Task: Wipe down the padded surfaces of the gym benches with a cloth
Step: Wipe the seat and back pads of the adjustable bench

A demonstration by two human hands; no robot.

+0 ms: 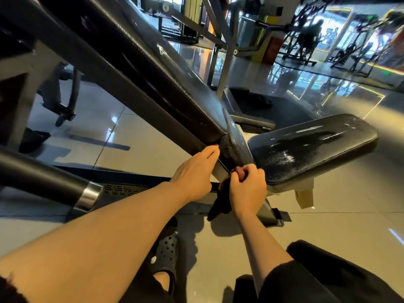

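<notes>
Two bare hands meet at the lower end of a long, inclined black padded backrest point(135, 68) of a gym bench. The left hand point(194, 173) lies with its fingers straight along the backrest's bottom edge, the fingertips touching the padding at its corner. Just beside it, at three o'clock, the right hand point(247, 189) has its fingers curled round a dark black cloth point(220, 204), which is bunched against the narrow end face of the backrest and hangs down below the fist toward six o'clock. At two o'clock from the hands sits a flat black padded seat point(312, 147) with worn, shiny patches on its leather, set on a pale metal frame point(303, 193). A thick black bar with a chrome collar point(43, 178) crosses at nine o'clock. Below the forearms, at six o'clock, a black perforated clog point(166, 256) stands on the glossy grey tiled floor point(135, 145). Blurred exercise machines point(306, 38) stand far off at one o'clock.
</notes>
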